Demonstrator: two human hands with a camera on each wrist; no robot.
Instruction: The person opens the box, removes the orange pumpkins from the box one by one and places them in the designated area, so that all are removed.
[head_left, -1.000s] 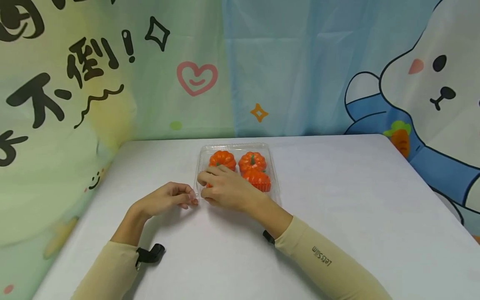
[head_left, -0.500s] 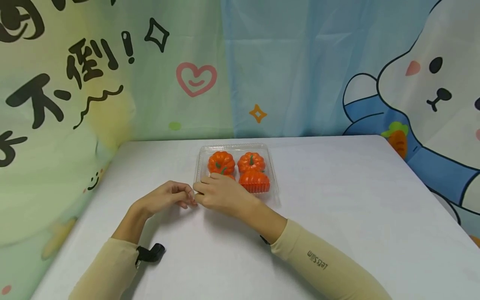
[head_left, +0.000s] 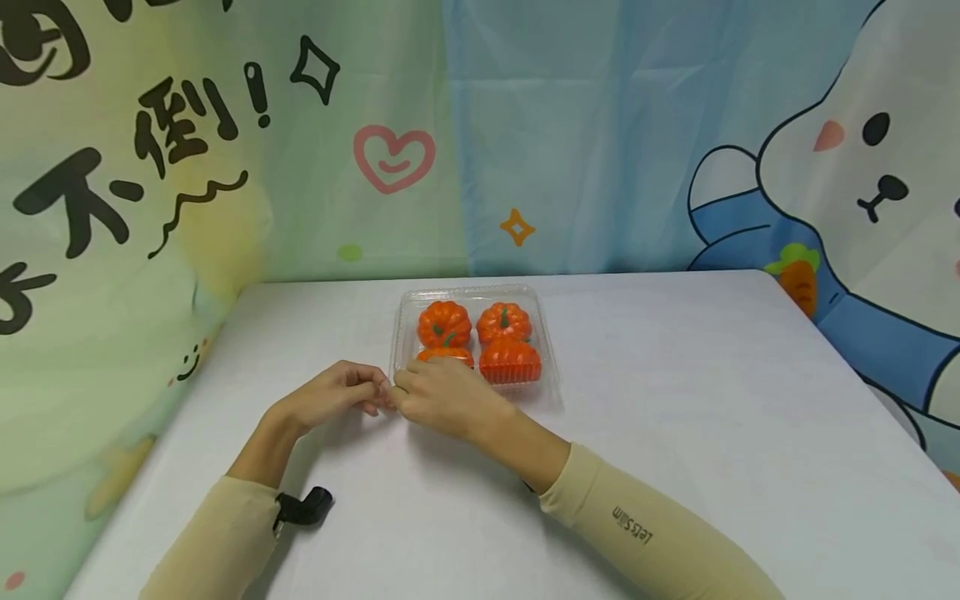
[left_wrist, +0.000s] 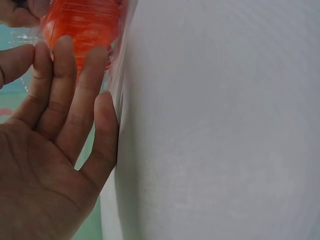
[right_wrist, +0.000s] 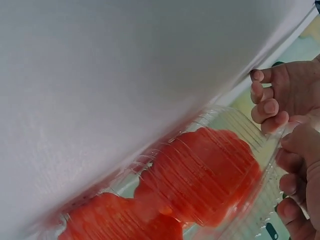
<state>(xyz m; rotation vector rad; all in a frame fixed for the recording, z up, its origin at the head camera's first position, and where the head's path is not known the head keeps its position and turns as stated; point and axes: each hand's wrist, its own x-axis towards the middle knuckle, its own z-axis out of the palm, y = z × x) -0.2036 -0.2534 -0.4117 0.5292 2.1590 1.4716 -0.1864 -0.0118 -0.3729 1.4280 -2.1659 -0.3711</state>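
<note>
A clear plastic clamshell box [head_left: 476,293] lies near the far edge of the table, with several orange toy pumpkins [head_left: 504,322] inside. The near pumpkins show through its ridged front wall; in the right wrist view a pumpkin [right_wrist: 210,175] sits behind that plastic. My left hand [head_left: 333,398] pinches the box's near-left corner between thumb and index finger, its other fingers extended. Beside it, my right hand [head_left: 446,396] grips the box's rim at the same corner, thumb against its curled fingers. It partly covers the near-left pumpkin [head_left: 450,355]. I cannot tell whether the lid is fastened.
A white cloth covers the table [head_left: 675,433]. Behind it hangs a printed curtain [head_left: 570,150] with cartoon figures and lettering. Both forearms wear beige sleeves, and a black wrist camera [head_left: 306,507] sits on the left one.
My right hand has come down from over the near-left pumpkin to the box's near-left corner, uncovering the far-left pumpkin and part of the near-left one. My left hand has barely moved.
</note>
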